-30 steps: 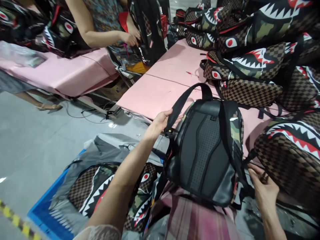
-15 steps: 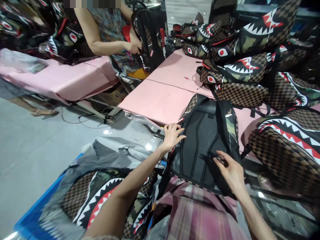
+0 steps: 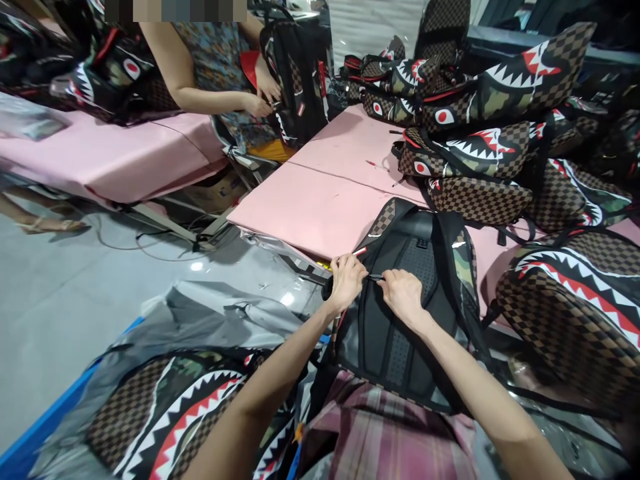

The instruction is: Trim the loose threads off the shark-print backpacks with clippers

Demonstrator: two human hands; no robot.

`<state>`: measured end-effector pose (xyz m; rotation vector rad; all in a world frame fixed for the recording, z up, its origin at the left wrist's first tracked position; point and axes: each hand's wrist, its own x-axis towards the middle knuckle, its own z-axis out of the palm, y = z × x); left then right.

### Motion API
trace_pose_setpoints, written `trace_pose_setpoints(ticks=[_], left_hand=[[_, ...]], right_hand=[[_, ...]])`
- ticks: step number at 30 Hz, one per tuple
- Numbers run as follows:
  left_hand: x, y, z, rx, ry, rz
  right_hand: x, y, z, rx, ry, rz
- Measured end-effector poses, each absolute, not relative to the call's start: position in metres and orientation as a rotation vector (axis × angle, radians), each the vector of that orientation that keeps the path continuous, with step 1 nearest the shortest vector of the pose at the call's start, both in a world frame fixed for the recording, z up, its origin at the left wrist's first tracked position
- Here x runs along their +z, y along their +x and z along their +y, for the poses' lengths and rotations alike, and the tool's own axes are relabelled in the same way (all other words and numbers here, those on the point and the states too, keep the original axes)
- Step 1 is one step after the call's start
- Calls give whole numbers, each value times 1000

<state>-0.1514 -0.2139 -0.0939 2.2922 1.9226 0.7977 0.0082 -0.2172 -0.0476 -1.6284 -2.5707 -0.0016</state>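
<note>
Over a pink plaid cloth [image 3: 395, 433], a black-backed backpack [image 3: 407, 320] is tilted up against the table edge, its padded back panel facing up. Above its left side, a small dark piece [image 3: 376, 277] is pinched in the right hand [image 3: 404, 297]; the left hand [image 3: 346, 283] is curled at its other end, its exact grip hidden. At lower left, a shark-mouthed bag [image 3: 175, 413] is held in a grey-lined blue crate [image 3: 45, 417]. At right, a checkered bag [image 3: 575, 300] is seen. Beyond, shark-print bags [image 3: 475, 147] are piled on a pink table [image 3: 320, 200]. Farther off, a black backpack [image 3: 300, 80] is handled by a person [image 3: 215, 67].
</note>
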Motion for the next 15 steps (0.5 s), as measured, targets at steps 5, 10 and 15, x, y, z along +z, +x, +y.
trace_pose_setpoints(ticks=[5, 10, 15], left_hand=[[-99, -149, -210, 811, 2231, 1917], [-79, -170, -217, 757, 2272, 1936], [-56, -157, -237, 756, 2387, 1745]], right_hand=[[-42, -5, -209, -18, -1542, -2712], [-48, 8, -204, 333, -1618, -2432], [-68, 29, -177, 788, -1615, -1546]])
